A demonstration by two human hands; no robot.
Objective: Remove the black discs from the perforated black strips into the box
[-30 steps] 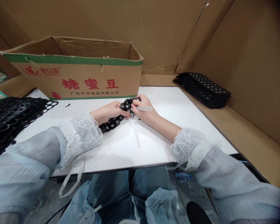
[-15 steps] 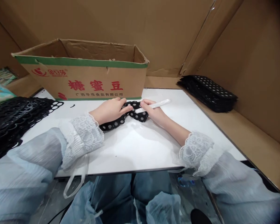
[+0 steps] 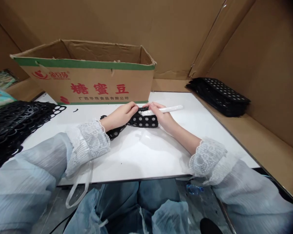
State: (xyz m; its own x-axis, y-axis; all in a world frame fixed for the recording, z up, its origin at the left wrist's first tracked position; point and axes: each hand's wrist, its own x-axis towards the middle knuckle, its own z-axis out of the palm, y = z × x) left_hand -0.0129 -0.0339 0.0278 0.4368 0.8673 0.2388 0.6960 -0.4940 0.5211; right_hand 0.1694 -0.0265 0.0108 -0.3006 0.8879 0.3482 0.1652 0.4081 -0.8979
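Black polka-dot fabric (image 3: 144, 122) is best held taut, pinched by the left hand (image 3: 122, 113), with the white pen-like tool (image 3: 173, 109) gripped in the right hand (image 3: 162, 117).

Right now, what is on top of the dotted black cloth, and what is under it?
The left hand and the right hand, which holds a white pen-like tool, cover parts of the dotted black cloth. Around it shows the white table; what lies directly beneath is hidden.

Two hands (image 3: 121, 115); one tool (image 3: 172, 109); one carton (image 3: 95, 76)
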